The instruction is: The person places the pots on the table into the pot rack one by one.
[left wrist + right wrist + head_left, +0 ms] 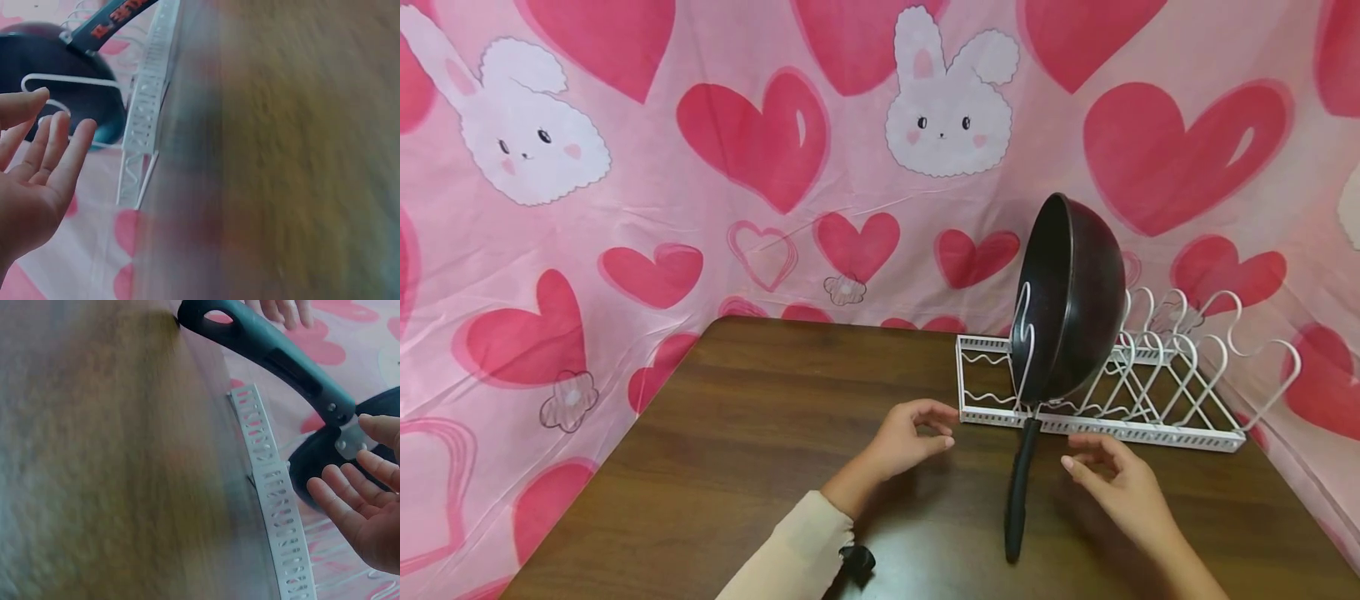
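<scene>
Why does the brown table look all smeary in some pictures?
In both wrist views the brown wooden table is streaked with blur, while the white wire rack and black frying pan stay fairly clear. In the head view everything is sharp, and soft glare lies on the tabletop near the pan's handle.

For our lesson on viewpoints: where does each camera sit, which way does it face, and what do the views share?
Head: worn high, looking forward and down at the pan in the white rack; both hands and a sleeve show.
Left wrist: looks past the left hand to the pan.
Right wrist: looks past the right hand along the pan's handle.
All share pan and rack.
</scene>
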Tool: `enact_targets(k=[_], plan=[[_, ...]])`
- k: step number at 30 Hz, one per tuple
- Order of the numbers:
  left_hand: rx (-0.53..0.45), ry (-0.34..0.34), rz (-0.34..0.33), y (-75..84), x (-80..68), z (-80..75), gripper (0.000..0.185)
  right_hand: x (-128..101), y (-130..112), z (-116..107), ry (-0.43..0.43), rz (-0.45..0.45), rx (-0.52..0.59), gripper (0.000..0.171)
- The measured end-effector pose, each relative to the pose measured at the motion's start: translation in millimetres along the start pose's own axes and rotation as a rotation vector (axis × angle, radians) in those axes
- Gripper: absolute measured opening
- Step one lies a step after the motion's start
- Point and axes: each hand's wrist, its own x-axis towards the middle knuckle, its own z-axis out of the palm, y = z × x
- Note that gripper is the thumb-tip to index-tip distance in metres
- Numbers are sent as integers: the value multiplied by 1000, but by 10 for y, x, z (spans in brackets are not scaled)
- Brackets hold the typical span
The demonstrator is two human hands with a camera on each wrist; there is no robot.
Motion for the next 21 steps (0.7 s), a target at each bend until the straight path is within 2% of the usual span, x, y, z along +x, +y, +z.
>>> enact_targets(k=[8,14,21], plan=[[-21,45,8,-21,-203,-303,30,2,55,-90,43,-75,13,33],[-12,117,0,-9,-371,-568,30,-33,127,-206,105,-134,-56,31],[100,207,11,11,-557,-924,29,-37,214,-370,168,-200,-117,35]])
